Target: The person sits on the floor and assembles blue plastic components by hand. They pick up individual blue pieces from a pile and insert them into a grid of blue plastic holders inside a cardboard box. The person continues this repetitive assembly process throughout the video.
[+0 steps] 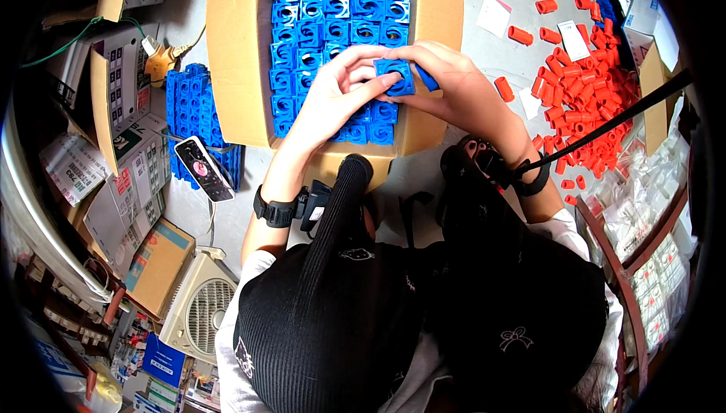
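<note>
My left hand [336,91] and my right hand [446,84] meet over an open cardboard box [234,65] and together grip one blue square plastic part with a round hole [398,76]. The fingers of both hands close around its edges. A second blue piece [426,77] sticks out beside it under my right fingers. The box under my hands holds several rows of the same blue parts [325,12], packed side by side. A black band sits on each wrist.
A heap of small orange plastic tubes [586,91] lies on the floor to the right. Stacked blue parts [189,107] and a phone [203,169] lie left of the box, with cartons [125,95] and a small fan [200,303] further left. Bagged white parts [650,209] fill a rack at right.
</note>
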`<action>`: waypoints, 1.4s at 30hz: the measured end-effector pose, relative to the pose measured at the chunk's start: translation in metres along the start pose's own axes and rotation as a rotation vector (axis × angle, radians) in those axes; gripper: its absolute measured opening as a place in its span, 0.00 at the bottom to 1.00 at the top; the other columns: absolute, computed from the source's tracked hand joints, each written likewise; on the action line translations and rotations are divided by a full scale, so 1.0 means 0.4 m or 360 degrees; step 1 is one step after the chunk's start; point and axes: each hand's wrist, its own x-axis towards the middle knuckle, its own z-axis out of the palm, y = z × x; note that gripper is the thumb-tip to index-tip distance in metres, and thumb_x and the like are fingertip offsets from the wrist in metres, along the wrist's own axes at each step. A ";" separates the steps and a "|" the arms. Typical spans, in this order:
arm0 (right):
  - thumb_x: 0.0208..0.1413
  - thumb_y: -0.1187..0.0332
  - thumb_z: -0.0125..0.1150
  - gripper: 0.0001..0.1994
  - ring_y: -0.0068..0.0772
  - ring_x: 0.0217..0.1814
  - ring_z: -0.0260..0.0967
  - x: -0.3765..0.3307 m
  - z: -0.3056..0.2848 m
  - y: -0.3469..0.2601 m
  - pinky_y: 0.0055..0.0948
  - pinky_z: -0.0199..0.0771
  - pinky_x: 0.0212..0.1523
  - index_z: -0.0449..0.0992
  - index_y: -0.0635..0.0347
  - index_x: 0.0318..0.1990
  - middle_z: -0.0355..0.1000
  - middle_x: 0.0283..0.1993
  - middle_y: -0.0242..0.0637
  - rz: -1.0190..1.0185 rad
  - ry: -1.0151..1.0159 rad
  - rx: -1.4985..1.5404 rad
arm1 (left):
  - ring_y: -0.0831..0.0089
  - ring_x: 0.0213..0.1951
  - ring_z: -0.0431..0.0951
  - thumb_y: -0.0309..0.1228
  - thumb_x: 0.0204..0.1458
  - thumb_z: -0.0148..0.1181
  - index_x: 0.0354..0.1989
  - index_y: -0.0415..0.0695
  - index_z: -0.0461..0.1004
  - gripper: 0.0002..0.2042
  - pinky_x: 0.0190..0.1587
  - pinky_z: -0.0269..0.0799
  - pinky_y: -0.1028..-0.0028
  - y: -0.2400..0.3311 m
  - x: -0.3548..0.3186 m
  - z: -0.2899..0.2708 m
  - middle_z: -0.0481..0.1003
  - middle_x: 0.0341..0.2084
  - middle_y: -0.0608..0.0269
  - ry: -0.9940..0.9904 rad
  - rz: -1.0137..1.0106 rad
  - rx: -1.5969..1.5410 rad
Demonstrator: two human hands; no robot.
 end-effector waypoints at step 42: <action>0.49 0.71 0.67 0.19 0.51 0.43 0.71 0.000 0.067 0.022 0.40 0.72 0.44 0.69 0.58 0.49 0.73 0.44 0.44 0.0198 0.0146 0.0090 | 0.52 0.42 0.77 0.24 0.45 0.63 0.39 0.41 0.77 0.12 0.45 0.74 0.61 0.096 0.152 -0.268 0.76 0.37 0.53 0.0030 0.0226 0.2721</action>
